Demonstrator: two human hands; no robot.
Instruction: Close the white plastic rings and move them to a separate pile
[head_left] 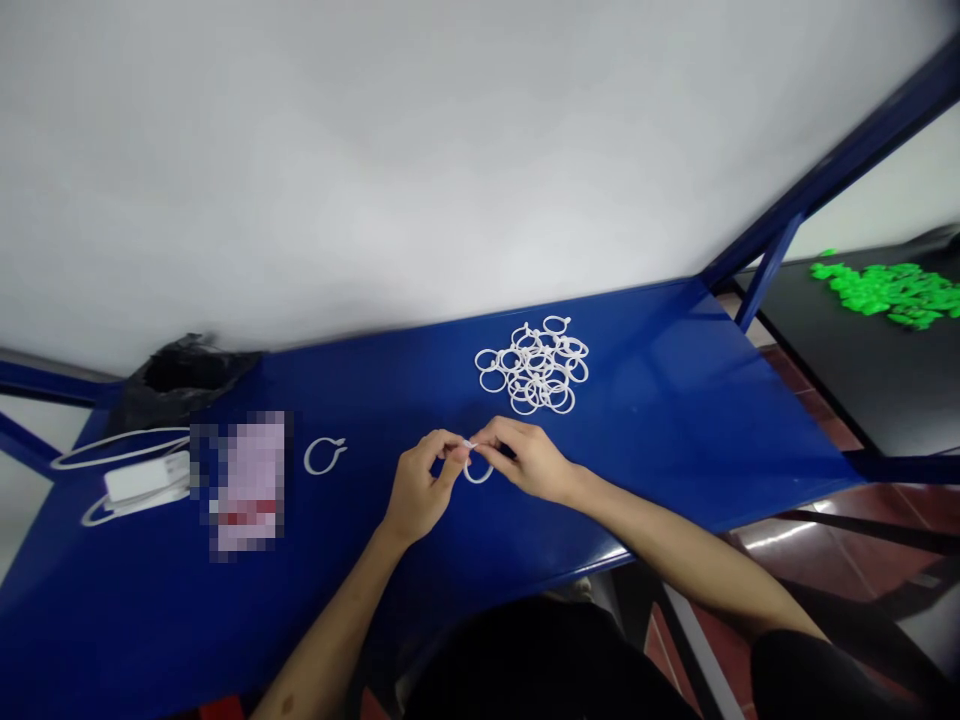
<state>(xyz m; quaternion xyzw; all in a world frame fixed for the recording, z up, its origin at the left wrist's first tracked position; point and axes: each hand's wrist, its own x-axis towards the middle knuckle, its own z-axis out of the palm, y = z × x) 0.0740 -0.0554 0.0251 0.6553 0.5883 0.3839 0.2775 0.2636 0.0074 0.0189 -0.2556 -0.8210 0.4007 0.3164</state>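
Both hands meet over the middle of a blue table (675,420). My left hand (420,490) and my right hand (529,462) each pinch one side of a small white plastic ring (477,470), fingers closed on it. A pile of several white rings (534,366) lies just beyond the hands. One single white ring (324,455) lies apart to the left.
A white charger with its looped cable (139,478) and a blurred pinkish packet (247,482) lie at the left. A black bag (176,380) sits at the back left corner. Green pieces (892,288) lie on a dark table to the right, past a blue frame post (765,275).
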